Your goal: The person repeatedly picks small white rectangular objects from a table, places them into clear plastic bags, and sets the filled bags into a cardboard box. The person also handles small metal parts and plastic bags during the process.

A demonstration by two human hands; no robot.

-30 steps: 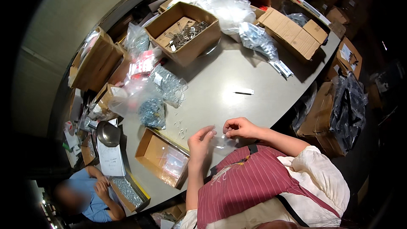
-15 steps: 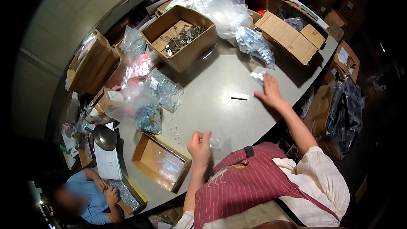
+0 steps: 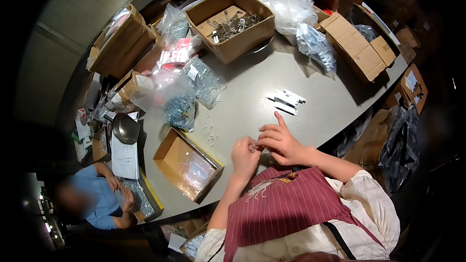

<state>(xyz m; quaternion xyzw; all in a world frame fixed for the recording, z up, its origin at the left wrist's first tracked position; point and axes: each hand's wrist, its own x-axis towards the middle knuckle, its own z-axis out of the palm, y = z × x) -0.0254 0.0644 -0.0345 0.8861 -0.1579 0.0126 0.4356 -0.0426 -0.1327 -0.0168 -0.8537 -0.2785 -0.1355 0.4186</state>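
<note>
My left hand [image 3: 244, 156] is closed, pinching a small clear plastic bag [image 3: 254, 146] above the near edge of the table. My right hand [image 3: 282, 144] meets it there, its thumb and some fingers at the bag while one finger points up and away. Most of the bag is hidden between the fingers. Just beyond my right hand, a few slim white pieces [image 3: 286, 109] with dark marks lie close together on the grey table [image 3: 242, 102]. To the left of my left hand stands a shallow cardboard box [image 3: 167, 157] holding flat clear bags [image 3: 196, 171].
A carton of metal parts [image 3: 233, 26] stands at the back. Bulging plastic bags [image 3: 201, 82] line the left side, near scattered tiny pieces [image 3: 210, 133]. An open-flapped carton [image 3: 354, 46] is at back right. A co-worker in a blue shirt [image 3: 104, 196] works at lower left.
My right hand has left the white pieces and come back to my left hand at the small bag. The white pieces now lie together. The view has shifted, and the co-worker's hands have moved apart.
</note>
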